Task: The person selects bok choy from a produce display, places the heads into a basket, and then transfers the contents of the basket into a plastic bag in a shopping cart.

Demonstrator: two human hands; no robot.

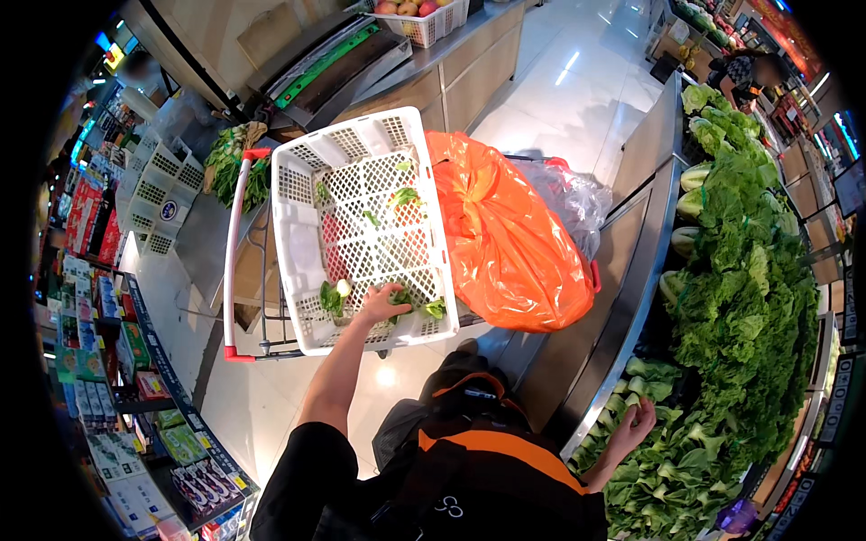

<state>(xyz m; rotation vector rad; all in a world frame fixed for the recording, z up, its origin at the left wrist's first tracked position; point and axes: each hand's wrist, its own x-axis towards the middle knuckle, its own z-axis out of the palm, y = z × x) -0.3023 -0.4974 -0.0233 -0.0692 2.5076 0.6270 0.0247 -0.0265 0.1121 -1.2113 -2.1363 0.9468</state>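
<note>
A white plastic crate [358, 237] rests on a shopping cart and holds a few loose green leaves. My left hand [385, 304] reaches inside its near end, fingers curved over a green leaf [400, 297]; whether they grip it is hard to tell. A small leafy green with a pale base [333, 297] lies left of that hand. Over the leafy greens [676, 466] piled on the right-hand stand, my right hand [636, 422] is beside a leafy head [649, 385], its fingers partly curled; any contact is unclear.
A knotted orange plastic bag [507, 237] sits right of the crate. The cart's handle [233, 264] is on its left. The metal edge of the vegetable stand [649, 270] runs along my right. Packaged goods fill a shelf [162, 351] at left. A person [741, 78] stands at upper right.
</note>
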